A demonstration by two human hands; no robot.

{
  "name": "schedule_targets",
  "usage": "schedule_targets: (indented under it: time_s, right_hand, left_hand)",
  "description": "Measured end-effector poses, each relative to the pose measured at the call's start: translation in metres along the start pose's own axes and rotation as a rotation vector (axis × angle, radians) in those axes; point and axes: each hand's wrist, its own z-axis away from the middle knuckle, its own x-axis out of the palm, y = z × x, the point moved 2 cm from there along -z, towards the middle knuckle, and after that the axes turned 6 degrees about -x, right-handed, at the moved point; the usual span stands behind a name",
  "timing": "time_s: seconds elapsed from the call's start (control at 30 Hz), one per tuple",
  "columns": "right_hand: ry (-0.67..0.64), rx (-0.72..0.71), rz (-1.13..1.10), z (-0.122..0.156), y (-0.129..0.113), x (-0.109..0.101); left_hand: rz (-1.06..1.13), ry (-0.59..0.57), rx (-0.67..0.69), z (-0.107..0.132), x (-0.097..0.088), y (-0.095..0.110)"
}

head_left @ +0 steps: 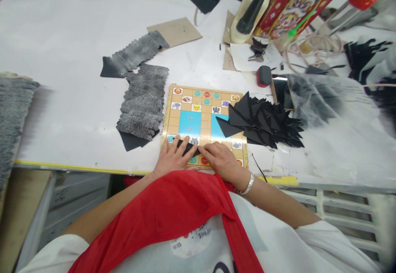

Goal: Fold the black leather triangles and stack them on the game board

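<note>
My left hand lies with its fingers spread over a narrow black piece of sheet material, holding it flat against a printed game board. At the right end of that piece, my right hand has its fingers closed together on the edge. The board carries animal pictures and blue blocks. Just right of it, partly covering the board, lies a heap of black pointed pieces. On the left are overlapping rows of grey-faced pieces, with a second row behind.
A beige card lies behind the rows. Toward the back right stand a red box, a black-handled tool and a small black-and-red case. A clear plastic bag lies at the right. Yellow tape runs along the table's front edge.
</note>
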Motion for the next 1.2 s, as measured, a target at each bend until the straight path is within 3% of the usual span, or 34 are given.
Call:
schedule_targets:
  time_s: [0.1,0.27,0.37,0.53,0.6,0.97,1.2]
  right_hand:
    - [0.008,-0.005,0.03,0.004,0.0,0.001]
    - [0.043,-0.003,0.053,0.011,0.0,0.002]
    - [0.065,0.004,0.018,0.014,0.001,0.003]
    - [0.261,0.221,-0.201,0.017,0.005,-0.001]
    - [0.282,0.278,-0.247,0.017,0.004,-0.002]
    - [0.134,0.153,-0.05,0.021,-0.003,0.008]
    - [0.02,0.086,-0.011,0.024,0.0,0.0]
  left_hand:
    - [-0.006,0.023,0.022,-0.002,-0.001,0.004]
    - [0.003,0.071,0.17,-0.007,0.004,0.011]
    - [0.028,0.084,0.156,-0.008,0.009,0.014]
    - [0.075,0.095,0.135,-0.006,0.016,0.015]
    - [0.072,0.111,0.143,-0.006,0.017,0.015]
    - [0.055,0.111,0.156,-0.005,0.016,0.015]
    - [0.076,0.031,0.138,-0.006,0.013,0.015]
